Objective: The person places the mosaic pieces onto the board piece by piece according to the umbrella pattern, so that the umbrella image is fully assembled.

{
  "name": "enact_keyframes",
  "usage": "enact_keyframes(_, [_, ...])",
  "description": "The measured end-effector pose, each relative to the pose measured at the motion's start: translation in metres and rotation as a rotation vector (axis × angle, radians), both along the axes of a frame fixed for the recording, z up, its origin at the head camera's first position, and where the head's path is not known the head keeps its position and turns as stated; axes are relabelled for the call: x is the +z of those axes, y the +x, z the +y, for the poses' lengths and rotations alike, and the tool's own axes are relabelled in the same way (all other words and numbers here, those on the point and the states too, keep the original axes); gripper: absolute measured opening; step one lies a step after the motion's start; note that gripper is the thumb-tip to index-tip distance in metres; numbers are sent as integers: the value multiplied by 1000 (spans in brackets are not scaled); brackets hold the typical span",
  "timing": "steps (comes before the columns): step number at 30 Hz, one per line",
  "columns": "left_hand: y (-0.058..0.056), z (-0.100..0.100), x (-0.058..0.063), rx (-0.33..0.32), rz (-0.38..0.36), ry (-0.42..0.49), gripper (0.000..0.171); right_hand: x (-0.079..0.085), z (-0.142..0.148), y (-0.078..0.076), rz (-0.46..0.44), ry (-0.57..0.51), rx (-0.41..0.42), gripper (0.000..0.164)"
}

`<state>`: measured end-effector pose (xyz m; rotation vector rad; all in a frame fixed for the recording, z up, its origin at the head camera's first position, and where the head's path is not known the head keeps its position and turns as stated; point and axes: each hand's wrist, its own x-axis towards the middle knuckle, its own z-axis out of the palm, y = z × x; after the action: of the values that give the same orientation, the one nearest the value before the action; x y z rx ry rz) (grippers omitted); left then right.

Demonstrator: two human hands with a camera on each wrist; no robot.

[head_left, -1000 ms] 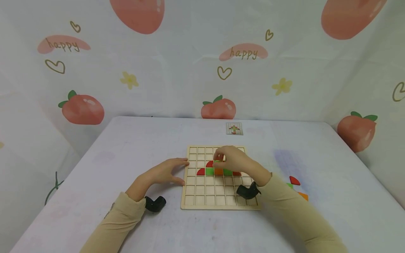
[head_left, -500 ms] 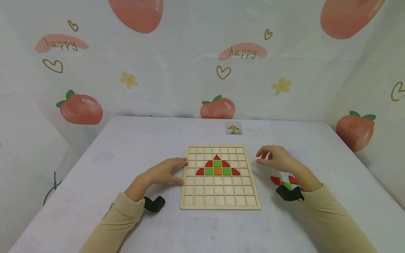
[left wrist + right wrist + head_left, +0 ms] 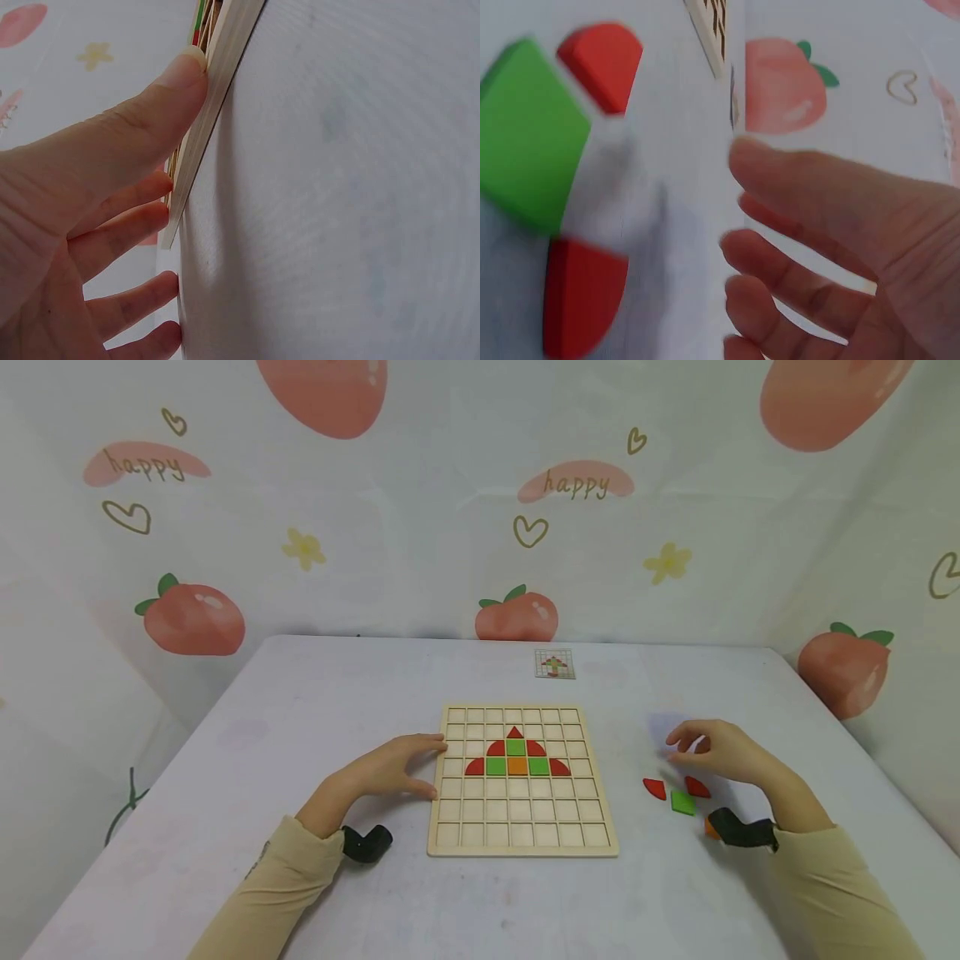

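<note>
left hand (image 3: 390,768): fingers straight, pressed on left edge of wooden grid board (image 3: 450,847).
right hand (image 3: 723,752): fingers loose, apparently held nothing, hovered over loose tiles (image 3: 682,802).
board: mushroom cap (image 3: 516,756) filled, stem cells unfilled.
far: pattern card (image 3: 555,664), nothing blocked.

Long beige sleeves (image 3: 255,902) on both forearms, ending at the wrists, lower left and lower right of the head view. Small black camera unit (image 3: 367,843) strapped under the left wrist; another (image 3: 742,832) at the right. Bare hands, no rings visible.
</note>
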<state>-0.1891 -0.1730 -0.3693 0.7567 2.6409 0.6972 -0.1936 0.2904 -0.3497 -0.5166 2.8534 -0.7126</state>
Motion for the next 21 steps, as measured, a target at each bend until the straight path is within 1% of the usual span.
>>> enact_keyframes(2, [0, 0, 0, -1, 1, -1, 69, -2, 8, 2, -25, -5, 27, 24])
enact_keyframes(5, [0, 0, -1, -5, 4, -2, 69, -4, 16, 6, -92, -32, 55, 26])
enact_keyframes(7, [0, 0, -1, -8, 8, 0, 69, -7, 20, 9, -137, -50, 80, 28])
enact_keyframes(10, [0, -1, 0, -15, 13, 2, 69, -12, 23, 12, -180, -80, 129, 28])
enact_keyframes(13, [0, -1, -1, -21, 16, 4, 69, -18, 24, 14, -201, -97, 173, 30])
enact_keyframes(15, [0, -1, -1, -22, 13, 6, 69, -20, 23, 15, -202, -100, 183, 30])
enact_keyframes(21, [-1, -1, -1, -18, 10, 5, 70, -24, 24, 17, -173, -115, 221, 30])
